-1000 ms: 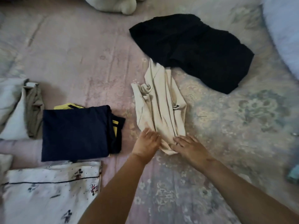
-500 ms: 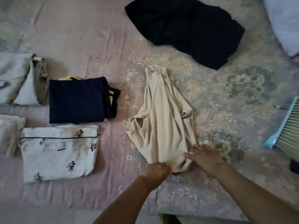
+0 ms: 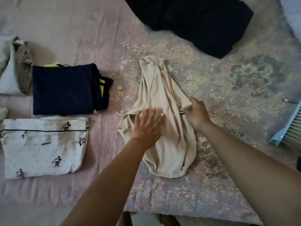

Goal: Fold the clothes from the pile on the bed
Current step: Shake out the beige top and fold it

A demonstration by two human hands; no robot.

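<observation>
Beige garment [image 3: 164, 121] is lying crumpled mid-bed [image 3: 228, 88], between the folded stacks and a black heap [image 3: 200, 22] beyond it. Left hand [image 3: 147, 126] is pressing flat on it, fingers spread; right hand [image 3: 196, 112] is pinching its right edge. Three folded items are sitting to the left: a navy top [image 3: 63, 88], a printed white piece [image 3: 42, 144] and a grey-olive bundle [image 3: 14, 66]. One blue brush [image 3: 290, 129] is resting at the right edge.

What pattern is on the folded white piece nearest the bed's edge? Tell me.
Cartoon mouse figures and small dark dots on the white folded piece, seen from the head view.
</observation>
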